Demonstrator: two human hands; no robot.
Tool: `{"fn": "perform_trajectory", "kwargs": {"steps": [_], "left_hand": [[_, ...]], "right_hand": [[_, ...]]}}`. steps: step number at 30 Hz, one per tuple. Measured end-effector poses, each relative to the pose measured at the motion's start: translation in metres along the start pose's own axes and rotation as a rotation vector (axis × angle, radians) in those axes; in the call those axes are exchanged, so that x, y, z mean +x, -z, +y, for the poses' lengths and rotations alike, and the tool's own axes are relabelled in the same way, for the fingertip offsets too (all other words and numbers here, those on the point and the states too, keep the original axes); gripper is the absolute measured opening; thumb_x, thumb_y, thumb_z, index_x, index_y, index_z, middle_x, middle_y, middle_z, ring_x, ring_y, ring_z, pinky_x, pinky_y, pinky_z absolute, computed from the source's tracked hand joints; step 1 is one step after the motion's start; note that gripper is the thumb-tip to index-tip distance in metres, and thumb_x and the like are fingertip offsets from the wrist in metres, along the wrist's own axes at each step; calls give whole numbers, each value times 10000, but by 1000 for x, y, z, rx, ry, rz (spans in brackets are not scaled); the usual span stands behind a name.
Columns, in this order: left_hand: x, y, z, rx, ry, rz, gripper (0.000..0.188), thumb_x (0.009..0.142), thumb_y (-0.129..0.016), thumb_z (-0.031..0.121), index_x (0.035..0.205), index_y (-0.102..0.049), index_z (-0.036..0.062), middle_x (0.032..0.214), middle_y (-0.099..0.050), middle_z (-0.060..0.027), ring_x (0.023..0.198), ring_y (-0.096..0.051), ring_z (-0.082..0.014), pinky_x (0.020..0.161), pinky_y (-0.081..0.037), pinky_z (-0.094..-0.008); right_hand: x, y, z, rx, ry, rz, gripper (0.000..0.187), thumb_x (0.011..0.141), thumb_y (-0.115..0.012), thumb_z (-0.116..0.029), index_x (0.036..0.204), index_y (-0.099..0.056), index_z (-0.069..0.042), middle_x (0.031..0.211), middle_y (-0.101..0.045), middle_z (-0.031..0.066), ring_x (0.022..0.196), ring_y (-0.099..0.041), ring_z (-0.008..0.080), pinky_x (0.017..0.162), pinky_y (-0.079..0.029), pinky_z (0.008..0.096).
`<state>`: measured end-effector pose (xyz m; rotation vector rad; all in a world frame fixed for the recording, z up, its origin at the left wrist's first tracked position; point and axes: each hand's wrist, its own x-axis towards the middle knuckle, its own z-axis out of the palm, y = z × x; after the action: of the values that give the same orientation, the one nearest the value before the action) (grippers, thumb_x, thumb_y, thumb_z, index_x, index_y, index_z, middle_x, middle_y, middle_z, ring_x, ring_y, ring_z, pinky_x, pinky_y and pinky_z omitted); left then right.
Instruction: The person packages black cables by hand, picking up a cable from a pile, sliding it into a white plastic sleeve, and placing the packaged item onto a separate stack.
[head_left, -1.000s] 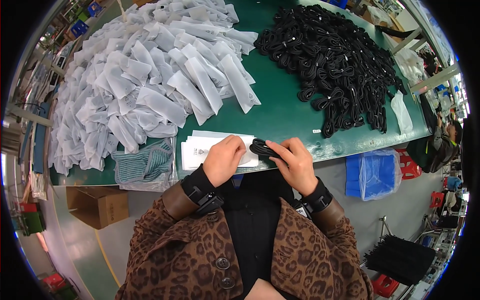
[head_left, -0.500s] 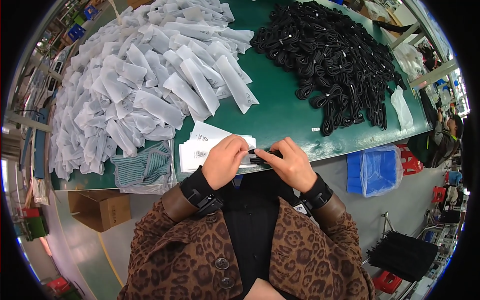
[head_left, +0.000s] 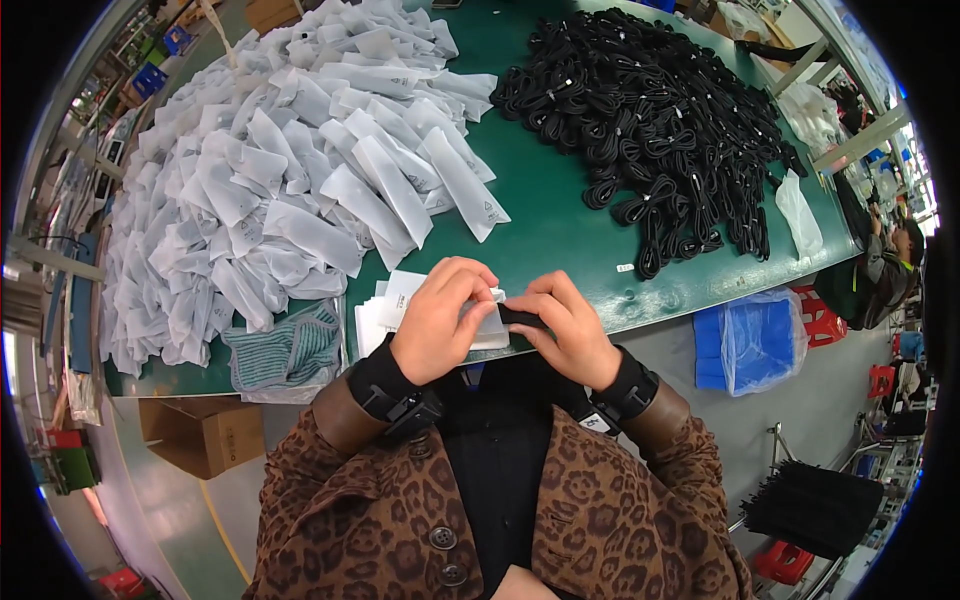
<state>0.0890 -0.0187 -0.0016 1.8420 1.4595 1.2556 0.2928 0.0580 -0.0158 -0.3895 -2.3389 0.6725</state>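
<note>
At the near edge of the green table (head_left: 560, 230), my left hand (head_left: 440, 315) grips a white plastic pouch (head_left: 478, 318) by its mouth. My right hand (head_left: 565, 325) holds a black coiled cable (head_left: 520, 316) with its end at the pouch's mouth. Both hands meet just above a small stack of flat white pouches (head_left: 385, 310) lying on the table edge.
A big heap of filled white pouches (head_left: 280, 170) covers the table's left half. A pile of black coiled cables (head_left: 660, 110) lies at the right. A striped cloth (head_left: 285, 350) sits left of my hands. A blue bin (head_left: 750, 340) and a cardboard box (head_left: 200, 440) stand on the floor.
The black cable in my right hand has moved left toward the pouch held by my left hand, and less of it shows now. Both hands stay at the table edge.
</note>
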Motion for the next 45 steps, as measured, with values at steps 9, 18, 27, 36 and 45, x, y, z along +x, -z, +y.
{"fn": "perform_trajectory", "kwargs": {"steps": [9,18,27,36,45], "left_hand": [[37,44,6,-510,191,44,72,969,-575,114,967,-609,51,1083,-612,-16,840,-537,-73,733,-444,-228],[45,85,-26,237,-26,538,203,948,-608,99,1141,-644,44,975,-625,-6,824,-565,-93,715,-455,-244],[-21,-23,-31,319,-75,-121,145,829,-721,68,920,-619,21,913,-562,-110,816,-593,-295,710,-498,-362],[-30,-30,-39,291,5,-57,132,826,-695,71,870,-576,35,870,-553,-111,838,-585,-320,736,-476,-409],[-26,-25,-30,90,170,-22,86,869,-646,35,887,-566,12,847,-571,-120,749,-595,-302,671,-477,-368]], "right_hand": [[18,13,-10,236,-45,327,378,791,-741,62,1138,-626,-36,1091,-545,144,709,-601,214,658,-503,306],[-18,81,141,-948,-464,185,328,876,-641,-58,1192,-644,-145,878,-540,123,709,-605,293,600,-510,405],[3,82,142,-691,-239,179,403,767,-684,66,1138,-610,-72,1021,-530,121,826,-615,263,680,-521,341],[-7,16,57,682,-458,429,358,863,-651,95,1177,-522,-16,1071,-568,36,889,-658,130,717,-546,250],[-29,13,38,-155,-350,5,274,862,-657,56,1117,-569,6,964,-586,100,821,-667,196,705,-533,313]]}}
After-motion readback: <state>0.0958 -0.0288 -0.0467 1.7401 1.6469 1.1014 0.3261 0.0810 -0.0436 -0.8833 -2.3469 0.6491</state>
